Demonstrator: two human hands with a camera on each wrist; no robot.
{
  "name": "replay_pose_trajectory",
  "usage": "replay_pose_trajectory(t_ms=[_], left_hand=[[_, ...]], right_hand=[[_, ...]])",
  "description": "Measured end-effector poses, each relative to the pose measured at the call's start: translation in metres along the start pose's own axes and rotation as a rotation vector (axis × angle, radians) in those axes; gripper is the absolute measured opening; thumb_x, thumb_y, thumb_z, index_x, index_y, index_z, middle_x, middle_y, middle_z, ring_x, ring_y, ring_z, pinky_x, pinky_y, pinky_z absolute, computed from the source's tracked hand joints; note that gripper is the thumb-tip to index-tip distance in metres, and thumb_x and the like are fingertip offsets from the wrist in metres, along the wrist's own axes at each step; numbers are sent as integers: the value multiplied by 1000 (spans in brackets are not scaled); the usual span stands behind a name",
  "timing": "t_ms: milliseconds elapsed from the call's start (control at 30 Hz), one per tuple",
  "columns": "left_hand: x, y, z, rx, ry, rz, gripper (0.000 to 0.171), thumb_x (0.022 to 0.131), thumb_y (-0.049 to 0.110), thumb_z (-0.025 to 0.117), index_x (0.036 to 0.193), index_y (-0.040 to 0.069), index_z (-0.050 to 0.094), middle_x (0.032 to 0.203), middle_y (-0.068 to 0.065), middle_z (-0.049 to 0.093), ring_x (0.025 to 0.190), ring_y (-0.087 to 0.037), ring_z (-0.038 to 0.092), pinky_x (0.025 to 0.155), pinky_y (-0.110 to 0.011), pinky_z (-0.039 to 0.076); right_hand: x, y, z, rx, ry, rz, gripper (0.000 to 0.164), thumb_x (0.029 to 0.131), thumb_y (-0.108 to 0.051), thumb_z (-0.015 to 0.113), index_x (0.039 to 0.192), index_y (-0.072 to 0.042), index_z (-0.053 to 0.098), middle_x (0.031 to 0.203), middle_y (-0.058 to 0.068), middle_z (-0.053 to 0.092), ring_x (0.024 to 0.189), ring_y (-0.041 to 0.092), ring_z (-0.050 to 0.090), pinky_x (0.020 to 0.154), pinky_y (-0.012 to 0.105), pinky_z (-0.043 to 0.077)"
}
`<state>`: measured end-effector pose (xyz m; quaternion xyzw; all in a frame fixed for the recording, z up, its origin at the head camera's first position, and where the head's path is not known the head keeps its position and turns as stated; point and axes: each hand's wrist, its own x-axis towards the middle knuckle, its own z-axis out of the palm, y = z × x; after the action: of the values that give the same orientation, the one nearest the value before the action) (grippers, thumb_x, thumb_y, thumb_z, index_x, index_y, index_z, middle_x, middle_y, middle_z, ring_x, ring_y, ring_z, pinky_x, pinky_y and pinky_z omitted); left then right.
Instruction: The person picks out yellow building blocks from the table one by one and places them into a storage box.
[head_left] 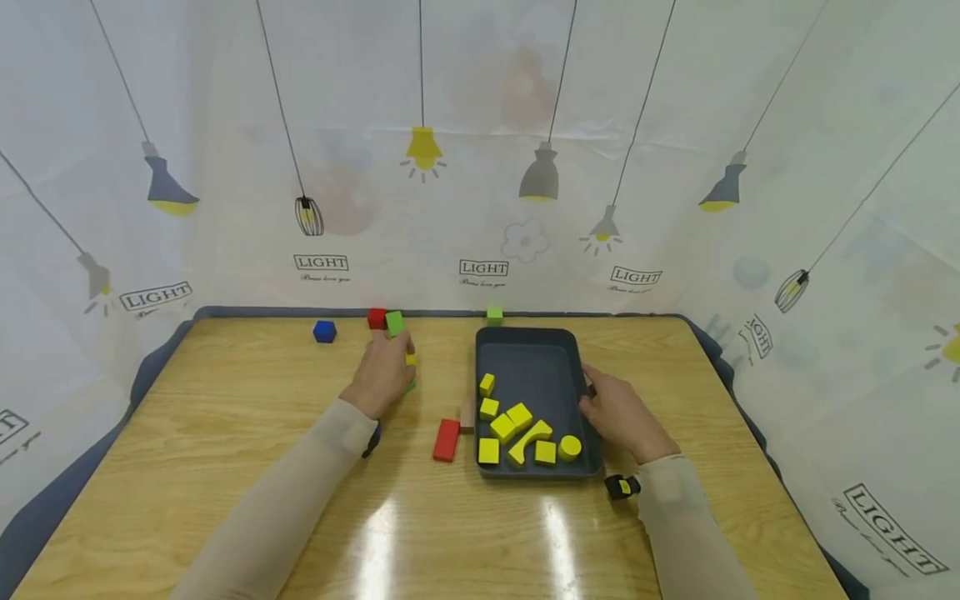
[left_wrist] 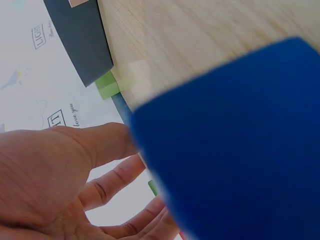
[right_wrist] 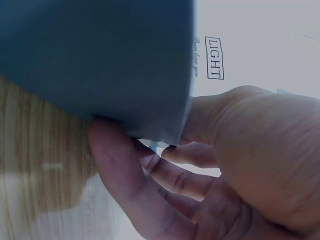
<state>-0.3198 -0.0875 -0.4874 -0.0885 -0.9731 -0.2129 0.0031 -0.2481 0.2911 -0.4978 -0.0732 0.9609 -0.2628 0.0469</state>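
In the head view my left hand reaches to the back left of the table. A yellow block shows between its thumb and index finger; whether they pinch it is hidden. A green cube and a red cube are just beyond the fingers. Close to the left wrist camera, a blue block covers the fingertips. My right hand grips the right side of a dark grey tray. Seen from the right wrist, fingers curl under the tray's edge. Several yellow blocks lie inside the tray.
Left of the tray lie a red block and a partly covered brown wooden piece. Along the back stand a blue cube and another green cube. A printed cloth hangs behind the table.
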Motion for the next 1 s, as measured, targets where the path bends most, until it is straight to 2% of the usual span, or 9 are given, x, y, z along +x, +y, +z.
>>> replay_pose_trajectory(t_ms=[167, 433, 833, 1000], left_hand=[[-1, -1, 1, -20, -2, 18, 29, 89, 9, 74, 115, 3, 63, 117, -22, 51, 101, -31, 51, 79, -40, 50], [-6, 1, -1, -31, 33, 68, 29, 87, 8, 77, 112, 3, 64, 111, -17, 51, 97, -28, 51, 81, -40, 50], [-8, 8, -5, -62, 57, 93, 29, 87, 8, 76, 113, 1, 65, 112, -15, 49, 98, -28, 49, 85, -41, 49], [-9, 12, -4, -65, 52, 93, 28, 88, 10, 76, 113, 4, 65, 110, -12, 48, 94, -27, 50, 81, -39, 50]], right_hand=[[0, -1, 0, -4, -4, 10, 62, 99, -8, 56, 155, 0, 30, 119, 19, 63, 71, 17, 58, 61, 31, 50], [1, -2, 0, -10, -7, 22, 62, 99, -8, 56, 155, -1, 31, 121, 20, 63, 78, 20, 60, 66, 32, 51], [-1, -2, -1, -2, -15, 17, 62, 100, -9, 56, 156, -1, 29, 121, 19, 62, 79, 19, 60, 65, 32, 51], [-1, -2, 0, -7, -11, 9, 62, 100, -9, 56, 155, 0, 29, 120, 19, 63, 77, 18, 60, 64, 31, 51]])
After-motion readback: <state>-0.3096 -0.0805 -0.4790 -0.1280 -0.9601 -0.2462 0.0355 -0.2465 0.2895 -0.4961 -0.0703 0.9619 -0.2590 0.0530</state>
